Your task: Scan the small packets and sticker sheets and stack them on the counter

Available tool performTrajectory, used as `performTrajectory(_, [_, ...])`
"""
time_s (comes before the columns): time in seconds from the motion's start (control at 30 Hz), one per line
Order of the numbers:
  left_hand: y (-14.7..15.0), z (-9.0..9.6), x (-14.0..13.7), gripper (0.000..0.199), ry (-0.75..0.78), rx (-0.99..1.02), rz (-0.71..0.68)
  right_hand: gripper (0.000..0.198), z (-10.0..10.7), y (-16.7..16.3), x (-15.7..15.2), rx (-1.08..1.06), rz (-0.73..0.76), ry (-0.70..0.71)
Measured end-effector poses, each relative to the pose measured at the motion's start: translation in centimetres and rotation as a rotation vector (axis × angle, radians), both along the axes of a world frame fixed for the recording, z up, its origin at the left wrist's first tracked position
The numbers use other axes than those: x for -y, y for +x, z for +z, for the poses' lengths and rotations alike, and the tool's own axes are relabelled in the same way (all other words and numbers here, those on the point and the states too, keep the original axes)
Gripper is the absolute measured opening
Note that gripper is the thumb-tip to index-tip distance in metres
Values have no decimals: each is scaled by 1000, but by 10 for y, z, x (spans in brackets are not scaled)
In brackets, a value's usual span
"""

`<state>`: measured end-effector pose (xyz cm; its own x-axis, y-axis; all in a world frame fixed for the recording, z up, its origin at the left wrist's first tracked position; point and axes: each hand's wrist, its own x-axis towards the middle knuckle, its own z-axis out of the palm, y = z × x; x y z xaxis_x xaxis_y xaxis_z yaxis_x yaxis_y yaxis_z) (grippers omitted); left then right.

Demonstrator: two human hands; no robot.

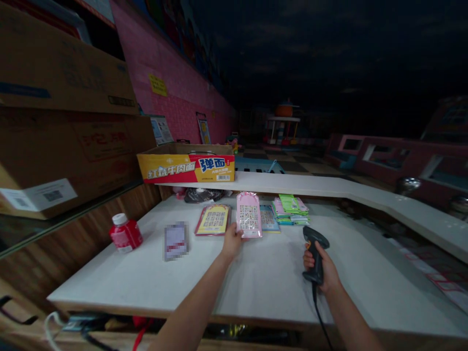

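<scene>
My left hand [232, 242] pinches the lower left corner of a pink card pack [249, 214] in a clear wrapper, holding it face up with its grid of small pictures showing. My right hand [325, 265] is wrapped around the handle of a black barcode scanner [314, 253], its head pointing left and its cord hanging toward me. Left of the pink pack lies a stack topped by a yellow card pack [215, 218]. Partly behind the pink pack is a blue one [269, 218]. A pile of green and pink packets [291, 209] sits to the right.
On the white desk [153, 282] stand a red bottle with a white cap [125, 233] and a blurred-out flat rectangle [176, 241]. A raised white ledge [292, 183] runs along the back, bearing a noodle carton [186, 165]. Large cardboard boxes [69, 156] are stacked at left.
</scene>
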<state>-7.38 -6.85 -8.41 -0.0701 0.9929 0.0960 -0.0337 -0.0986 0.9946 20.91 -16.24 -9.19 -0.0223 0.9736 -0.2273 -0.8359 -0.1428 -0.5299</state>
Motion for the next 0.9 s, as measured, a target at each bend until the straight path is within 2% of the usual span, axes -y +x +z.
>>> performTrajectory(0.1, [4,-20,-8,17,86,-124,105,32,-4,-1,-1,48,-3,9])
performTrajectory(0.2, [1,-30,-11,15,122,-226,149,34,-6,-2,-3,90,3,29])
performTrajectory(0.37, [0,-28,-9,21,124,-272,121,39,6,-13,3,292,-4,-6])
performTrajectory(0.57, [4,-27,-11,19,99,-234,105,38,22,-53,30,612,86,-36])
performTrajectory(0.73, [4,-26,-10,21,101,-284,113,40,29,-79,50,685,99,-22])
performTrajectory(0.9, [4,-24,-9,23,106,-296,121,41,33,-87,52,681,59,-62])
